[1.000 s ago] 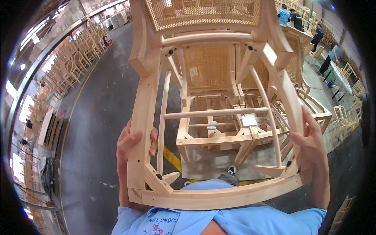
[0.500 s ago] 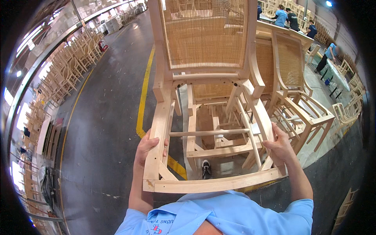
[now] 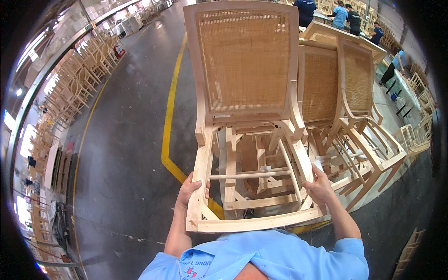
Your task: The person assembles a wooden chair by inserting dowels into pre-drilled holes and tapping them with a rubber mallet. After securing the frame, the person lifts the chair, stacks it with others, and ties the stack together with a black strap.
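Both my hands grip an unfinished wooden chair frame [image 3: 261, 220] by its seat rails, in front of my body. It has a tall woven cane back [image 3: 245, 60] facing me and an open seat with a round stretcher across. My left hand [image 3: 190, 190] is closed around the left rail, my right hand [image 3: 319, 187] around the right rail. Through the open seat another bare wooden frame [image 3: 252, 203] shows, behind or below the held one. How far the two touch is hidden.
More cane-back chairs [image 3: 357, 88] stand close on the right. A yellow floor line [image 3: 170, 107] runs along the left aisle. Rows of chair frames [image 3: 86, 70] line the far left. Co-workers [image 3: 339, 16] stand at tables at the back right; another person [image 3: 396, 63] is beside a covered table.
The held chair has tipped or dropped so its whole back now shows, top edge included. My hands have come slightly closer together, still gripping the rails.
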`<action>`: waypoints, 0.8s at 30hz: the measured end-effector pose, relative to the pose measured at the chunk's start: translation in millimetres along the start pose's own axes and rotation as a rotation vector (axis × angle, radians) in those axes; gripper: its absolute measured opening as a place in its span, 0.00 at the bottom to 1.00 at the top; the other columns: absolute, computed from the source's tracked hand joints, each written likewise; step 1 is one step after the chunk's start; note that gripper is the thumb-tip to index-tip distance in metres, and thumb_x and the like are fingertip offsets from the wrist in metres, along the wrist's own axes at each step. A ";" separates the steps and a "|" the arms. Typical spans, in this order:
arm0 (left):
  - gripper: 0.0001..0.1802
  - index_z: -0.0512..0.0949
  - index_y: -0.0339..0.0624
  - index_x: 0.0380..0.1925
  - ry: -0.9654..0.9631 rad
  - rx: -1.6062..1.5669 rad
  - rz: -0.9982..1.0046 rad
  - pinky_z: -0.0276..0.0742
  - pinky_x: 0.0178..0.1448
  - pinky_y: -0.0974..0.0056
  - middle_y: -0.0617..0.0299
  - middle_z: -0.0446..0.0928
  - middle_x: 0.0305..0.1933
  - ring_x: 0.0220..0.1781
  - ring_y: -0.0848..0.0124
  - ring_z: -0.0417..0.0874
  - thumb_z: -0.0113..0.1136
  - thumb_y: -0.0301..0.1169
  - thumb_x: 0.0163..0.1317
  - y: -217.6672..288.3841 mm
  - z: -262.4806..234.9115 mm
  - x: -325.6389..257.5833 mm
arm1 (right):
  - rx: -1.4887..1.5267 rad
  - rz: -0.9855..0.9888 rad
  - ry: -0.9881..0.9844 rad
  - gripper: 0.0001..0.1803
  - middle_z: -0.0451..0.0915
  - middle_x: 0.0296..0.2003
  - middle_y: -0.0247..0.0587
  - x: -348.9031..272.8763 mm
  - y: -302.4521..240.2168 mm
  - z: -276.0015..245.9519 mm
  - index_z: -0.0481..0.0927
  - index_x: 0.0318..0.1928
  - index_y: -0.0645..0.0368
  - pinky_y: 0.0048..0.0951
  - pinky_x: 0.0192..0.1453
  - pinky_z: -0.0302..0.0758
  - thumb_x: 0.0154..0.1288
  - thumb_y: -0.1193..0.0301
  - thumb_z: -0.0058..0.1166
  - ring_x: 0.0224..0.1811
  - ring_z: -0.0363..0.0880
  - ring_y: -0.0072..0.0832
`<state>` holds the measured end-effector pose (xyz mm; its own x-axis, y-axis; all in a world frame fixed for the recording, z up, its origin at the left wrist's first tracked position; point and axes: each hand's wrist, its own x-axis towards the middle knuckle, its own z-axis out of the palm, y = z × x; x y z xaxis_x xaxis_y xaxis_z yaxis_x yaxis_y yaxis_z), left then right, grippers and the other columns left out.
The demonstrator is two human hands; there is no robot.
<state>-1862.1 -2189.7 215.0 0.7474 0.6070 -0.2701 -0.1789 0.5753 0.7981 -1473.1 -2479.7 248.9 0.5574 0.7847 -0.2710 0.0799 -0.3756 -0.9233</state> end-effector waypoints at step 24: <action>0.26 0.65 0.39 0.64 0.073 0.016 -0.136 0.86 0.28 0.58 0.48 0.82 0.38 0.27 0.59 0.88 0.58 0.31 0.68 -37.0 -14.2 26.8 | -0.205 0.070 -0.105 0.54 0.61 0.78 0.61 49.0 34.7 -20.4 0.50 0.80 0.75 0.33 0.83 0.57 0.60 0.74 0.69 0.80 0.62 0.39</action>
<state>-1844.6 -2186.9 170.6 0.7156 0.5623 -0.4144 -0.0682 0.6467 0.7597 -1426.2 -2464.3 209.1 0.4790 0.7964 -0.3692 0.2166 -0.5148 -0.8295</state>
